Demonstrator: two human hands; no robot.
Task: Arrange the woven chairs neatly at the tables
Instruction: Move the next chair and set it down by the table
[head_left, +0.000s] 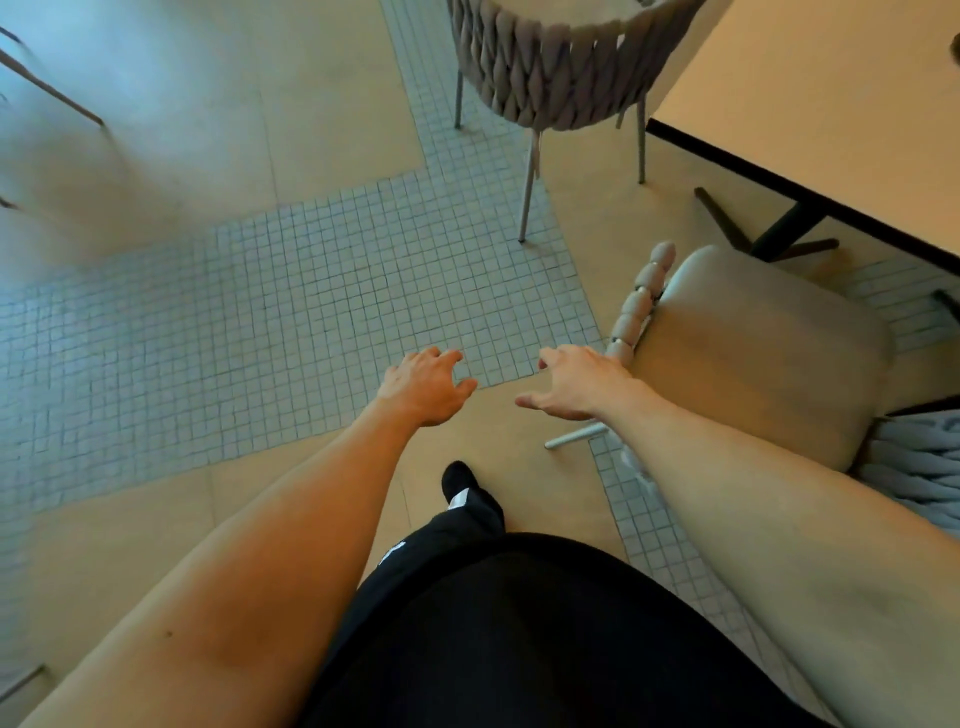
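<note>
Both hands are spread and hold nothing; the near woven chair (758, 353) sits just beside the right hand (576, 382), the left hand (428, 384) farther off.

near chair (753, 353) left of table (831, 104), second chair (550, 67) beyond

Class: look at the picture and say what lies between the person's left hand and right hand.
Only bare floor, seen in the head view: nothing lies between the left hand and the right hand.

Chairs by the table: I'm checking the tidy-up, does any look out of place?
Yes. The near chair stands angled to the table, not squared to its edge. The far woven chair looks upright and tidy.
</note>
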